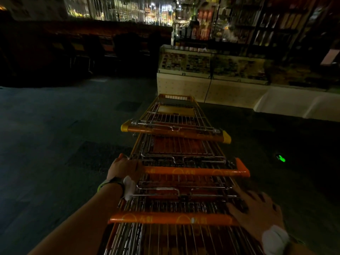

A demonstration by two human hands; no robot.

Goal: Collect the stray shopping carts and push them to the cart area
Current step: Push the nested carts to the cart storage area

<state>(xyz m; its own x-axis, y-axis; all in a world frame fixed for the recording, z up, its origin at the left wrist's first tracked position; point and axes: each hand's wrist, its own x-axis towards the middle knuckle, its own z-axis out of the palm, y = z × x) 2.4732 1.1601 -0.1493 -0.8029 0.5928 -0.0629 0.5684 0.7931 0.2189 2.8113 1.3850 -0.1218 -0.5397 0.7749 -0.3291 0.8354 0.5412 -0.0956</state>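
Observation:
A row of nested wire shopping carts with orange handles stretches away from me down the middle of the view. The front cart [175, 107] has yellow-capped corners. My left hand [124, 167] grips the left end of the second orange handle [195, 171]. My right hand [257, 211] lies over the right end of the nearest orange handle [165, 219], fingers spread across the bar and the wire basket. Both wrists wear white bands.
A lit glass display counter [211, 74] stands ahead on the right, close to the front cart. Dark tables and chairs [82, 52] line the far left. Dim paved floor [55, 135] spreads to the left. A green light [281, 158] glows on the floor at right.

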